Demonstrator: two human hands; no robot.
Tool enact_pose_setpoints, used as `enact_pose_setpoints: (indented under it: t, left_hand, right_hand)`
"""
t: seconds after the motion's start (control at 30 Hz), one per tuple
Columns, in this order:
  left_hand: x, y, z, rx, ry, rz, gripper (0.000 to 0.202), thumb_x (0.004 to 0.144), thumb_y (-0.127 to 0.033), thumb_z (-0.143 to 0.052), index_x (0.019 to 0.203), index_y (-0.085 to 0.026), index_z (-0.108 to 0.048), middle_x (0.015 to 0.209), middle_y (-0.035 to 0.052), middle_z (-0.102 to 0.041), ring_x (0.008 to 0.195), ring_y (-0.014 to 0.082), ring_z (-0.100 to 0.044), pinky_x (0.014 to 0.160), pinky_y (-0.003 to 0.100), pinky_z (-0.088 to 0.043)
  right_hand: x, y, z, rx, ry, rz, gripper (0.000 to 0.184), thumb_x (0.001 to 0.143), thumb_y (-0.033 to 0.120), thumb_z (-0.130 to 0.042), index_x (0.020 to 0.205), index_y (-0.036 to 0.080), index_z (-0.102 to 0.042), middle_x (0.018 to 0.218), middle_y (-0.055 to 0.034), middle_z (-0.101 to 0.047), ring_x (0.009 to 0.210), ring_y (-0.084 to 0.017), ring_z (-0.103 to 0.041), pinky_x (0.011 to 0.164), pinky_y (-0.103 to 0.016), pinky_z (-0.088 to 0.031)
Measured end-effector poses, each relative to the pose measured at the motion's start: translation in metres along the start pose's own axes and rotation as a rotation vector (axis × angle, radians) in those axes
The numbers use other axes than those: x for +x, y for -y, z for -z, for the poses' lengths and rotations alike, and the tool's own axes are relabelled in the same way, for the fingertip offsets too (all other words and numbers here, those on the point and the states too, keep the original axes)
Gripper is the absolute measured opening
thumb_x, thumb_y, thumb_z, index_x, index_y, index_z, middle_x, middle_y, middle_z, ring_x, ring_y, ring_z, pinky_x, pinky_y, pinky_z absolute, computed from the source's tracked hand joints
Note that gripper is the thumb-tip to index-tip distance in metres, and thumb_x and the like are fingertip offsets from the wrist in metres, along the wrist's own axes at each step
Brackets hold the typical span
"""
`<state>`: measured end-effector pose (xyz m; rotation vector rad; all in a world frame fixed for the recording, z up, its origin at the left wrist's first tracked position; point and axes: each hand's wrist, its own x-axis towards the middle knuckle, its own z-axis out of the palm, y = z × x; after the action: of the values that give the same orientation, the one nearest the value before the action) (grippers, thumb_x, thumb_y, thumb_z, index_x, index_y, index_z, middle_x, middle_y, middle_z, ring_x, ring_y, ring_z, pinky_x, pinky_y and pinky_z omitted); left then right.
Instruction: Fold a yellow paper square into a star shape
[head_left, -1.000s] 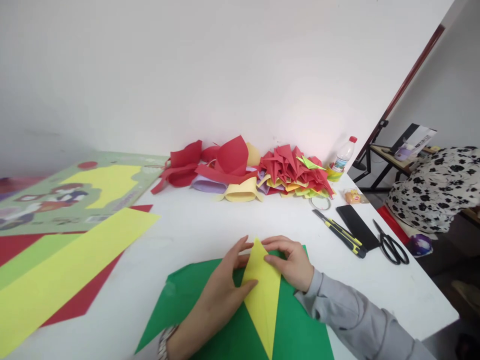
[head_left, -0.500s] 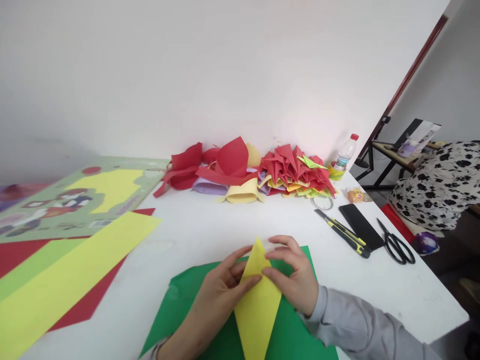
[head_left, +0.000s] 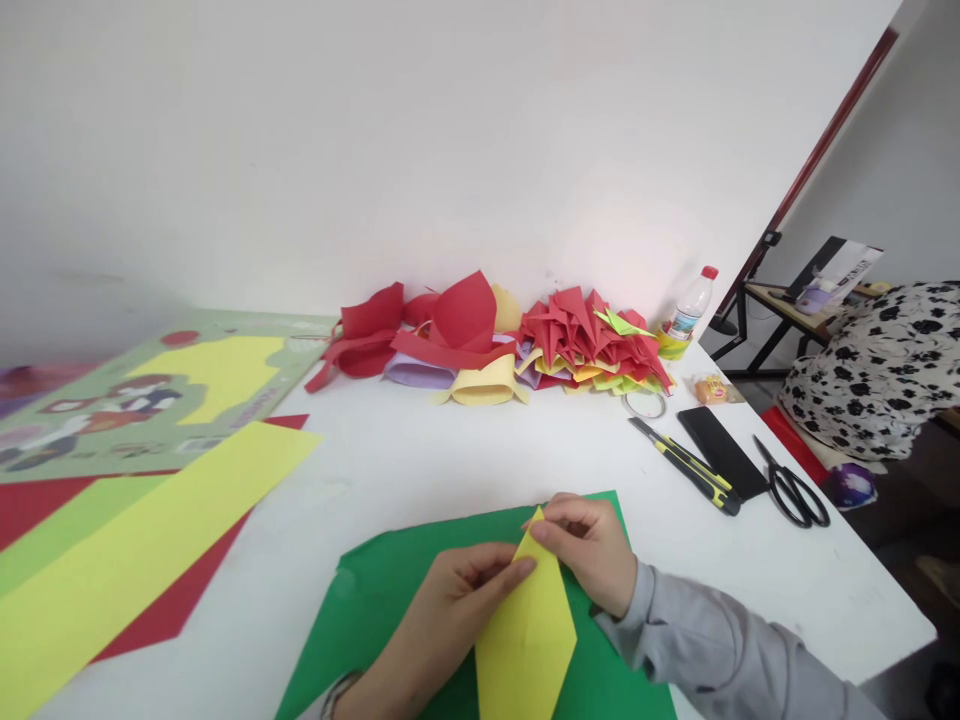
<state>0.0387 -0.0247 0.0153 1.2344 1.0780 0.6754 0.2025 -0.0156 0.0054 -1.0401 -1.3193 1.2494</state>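
Note:
A folded piece of yellow paper (head_left: 527, 640), long and pointed at its top, is held up in front of me over a green sheet (head_left: 390, 570). My left hand (head_left: 457, 610) pinches its left side, thumb on the front and fingers behind. Near the tip, my right hand (head_left: 589, 545) grips the paper between thumb and fingers. The paper's lower end runs out of the bottom of the view.
Left lie a long yellow strip (head_left: 180, 520), red sheets and a green printed board (head_left: 225, 325). Along the wall sit red folded shapes (head_left: 461, 320) and a bottle (head_left: 691, 305). Right are a utility knife (head_left: 690, 470), a black case (head_left: 721, 455) and scissors (head_left: 791, 495).
The yellow paper has tilted, its tip now lower and farther right. My right hand's fingers have closed in on the tip, where they were spread before. My left hand keeps its hold.

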Motion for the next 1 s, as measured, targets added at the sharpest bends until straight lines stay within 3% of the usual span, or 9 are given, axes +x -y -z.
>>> enact_pose_setpoints:
  t: [0.27, 0.6, 0.8, 1.0]
  left_hand:
    - [0.0, 0.004, -0.002, 0.093, 0.014, -0.039, 0.043, 0.07, -0.053, -0.061, 0.051, -0.02, -0.041, 0.055, -0.0062, -0.028, 0.054, 0.0103, -0.025, 0.05, 0.025, -0.02]
    - [0.0, 0.002, -0.004, 0.093, 0.073, 0.016, 0.044, 0.071, -0.06, -0.058, 0.055, -0.021, -0.046, 0.056, -0.0057, -0.032, 0.054, 0.0114, -0.028, 0.05, 0.025, -0.022]
    - [0.0, 0.003, -0.005, 0.098, 0.042, -0.033, 0.047, 0.07, -0.058, -0.059, 0.051, -0.021, -0.039, 0.054, -0.006, -0.027, 0.054, 0.0111, -0.024, 0.05, 0.026, -0.02]
    - [-0.002, 0.001, -0.005, -0.046, 0.052, 0.021, 0.045, 0.07, -0.061, -0.061, 0.059, -0.018, -0.057, 0.057, -0.0031, -0.042, 0.058, 0.0126, -0.032, 0.053, 0.025, -0.028]
  right_hand:
    - [0.002, -0.002, 0.003, 0.018, -0.008, -0.023, 0.035, 0.071, 0.055, -0.077, 0.067, 0.02, -0.074, 0.064, -0.0008, -0.061, 0.056, -0.012, -0.05, 0.05, -0.024, -0.042]
    - [0.002, 0.003, 0.002, 0.09, -0.069, -0.076, 0.033, 0.062, 0.045, -0.084, 0.058, 0.018, -0.064, 0.06, 0.0018, -0.058, 0.053, -0.01, -0.046, 0.05, -0.024, -0.038]
    - [-0.006, 0.0, -0.003, -0.101, -0.094, 0.008, 0.035, 0.08, 0.049, -0.067, 0.065, 0.019, -0.056, 0.054, 0.0062, -0.045, 0.048, -0.008, -0.035, 0.048, -0.024, -0.028]
    - [-0.012, -0.002, -0.005, -0.353, -0.044, 0.171, 0.031, 0.092, 0.046, -0.052, 0.073, 0.022, -0.053, 0.053, 0.0071, -0.042, 0.047, -0.009, -0.037, 0.048, -0.024, -0.029]
